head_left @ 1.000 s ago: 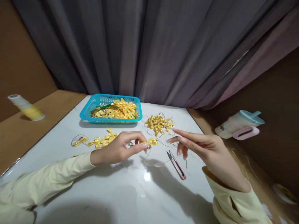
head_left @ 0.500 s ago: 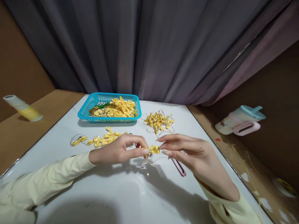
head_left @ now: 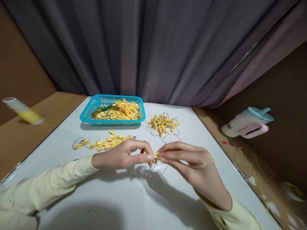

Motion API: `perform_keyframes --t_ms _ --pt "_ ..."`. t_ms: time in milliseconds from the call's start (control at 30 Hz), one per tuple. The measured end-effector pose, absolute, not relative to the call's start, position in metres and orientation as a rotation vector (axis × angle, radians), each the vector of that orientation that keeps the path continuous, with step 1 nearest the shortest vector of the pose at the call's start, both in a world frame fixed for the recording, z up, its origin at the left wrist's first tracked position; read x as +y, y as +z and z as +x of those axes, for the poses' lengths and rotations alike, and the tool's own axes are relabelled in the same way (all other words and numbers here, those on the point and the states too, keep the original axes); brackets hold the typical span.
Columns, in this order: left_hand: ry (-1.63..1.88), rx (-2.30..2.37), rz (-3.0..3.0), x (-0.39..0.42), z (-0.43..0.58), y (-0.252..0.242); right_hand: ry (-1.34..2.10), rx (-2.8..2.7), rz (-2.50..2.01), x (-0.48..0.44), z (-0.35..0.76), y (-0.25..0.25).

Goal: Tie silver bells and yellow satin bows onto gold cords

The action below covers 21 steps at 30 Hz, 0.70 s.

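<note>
Between my two hands, above the white tabletop, is a small yellow ribbon bow (head_left: 156, 155) with a silver bell (head_left: 154, 161) at its underside. My left hand (head_left: 127, 153) pinches the bow's left side between thumb and forefinger. From the right, my right hand (head_left: 192, 159) has its fingertips closed on the bow's other side. A thin cord hangs in a loop below the fingers. Left of my left hand lie loose yellow bows (head_left: 109, 142) and one bow with a cord loop (head_left: 81, 144). Beyond my right hand is a pile of corded bows (head_left: 163, 124).
A blue plastic basket (head_left: 112, 122) at the back holds yellow bows, cords and silver bells. A spool of yellow ribbon (head_left: 28, 115) stands at the left. On the brown surface at right are a lidded cup (head_left: 247, 123), ribbon scraps and another spool (head_left: 292, 191).
My right hand has moved left and its fingertips have closed on the bow's right side. A pink-handled tool that showed below that hand is now hidden. My left hand keeps its pinch.
</note>
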<state>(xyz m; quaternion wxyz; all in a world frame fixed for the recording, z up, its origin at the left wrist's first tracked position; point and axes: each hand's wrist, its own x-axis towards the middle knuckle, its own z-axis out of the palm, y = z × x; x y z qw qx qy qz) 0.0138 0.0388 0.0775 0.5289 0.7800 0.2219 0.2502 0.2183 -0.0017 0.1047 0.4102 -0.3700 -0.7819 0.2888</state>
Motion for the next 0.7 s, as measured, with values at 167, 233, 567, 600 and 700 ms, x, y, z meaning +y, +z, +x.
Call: perform_keyframes --t_ms 167,233,567,600,700 --pt "0.613 0.530 1.856 0.038 0.014 0.077 0.688 -1.979 -0.935 -0.002 0.217 0.104" --pt "0.618 0.533 1.862 0.037 0.013 0.077 0.668 -1.982 -0.933 -0.002 0.217 0.104" --pt "0.842 0.659 1.886 0.041 0.014 0.068 0.735 -1.933 -0.879 -0.019 0.222 0.117" --pt "0.887 0.697 1.895 0.044 0.014 0.066 0.866 -1.925 -0.853 -0.022 0.222 0.119" --pt "1.040 0.837 1.898 0.056 0.013 0.059 1.305 -1.875 -0.813 -0.030 0.220 0.124"
